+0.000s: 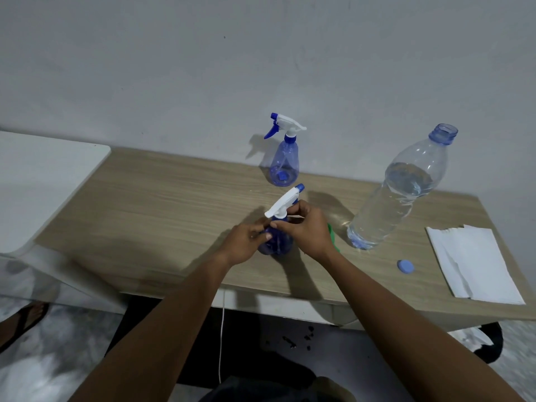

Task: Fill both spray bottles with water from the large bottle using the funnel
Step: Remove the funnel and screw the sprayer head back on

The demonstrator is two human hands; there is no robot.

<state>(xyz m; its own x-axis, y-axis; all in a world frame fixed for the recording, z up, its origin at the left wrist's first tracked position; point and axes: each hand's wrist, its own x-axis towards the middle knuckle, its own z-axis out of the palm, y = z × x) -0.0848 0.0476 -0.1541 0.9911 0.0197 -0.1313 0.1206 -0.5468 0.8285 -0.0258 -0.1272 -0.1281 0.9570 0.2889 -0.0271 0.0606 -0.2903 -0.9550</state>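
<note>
The left hand (246, 242) grips the near spray bottle (282, 203) by its body, mid-bench (162, 204). The right hand's (307, 230) fingers (293, 208) pinch its neck under the white trigger head. The other spray bottle (284, 161) stands behind. The uncapped large bottle (397, 192) is to the right, with a green funnel (333, 237) between.

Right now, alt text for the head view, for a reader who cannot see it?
The left hand grips the near spray bottle on a wooden table while the right hand pinches its collar. A second spray bottle stands behind, and the open, part-full large bottle stands to the right, its blue cap nearby.
</note>
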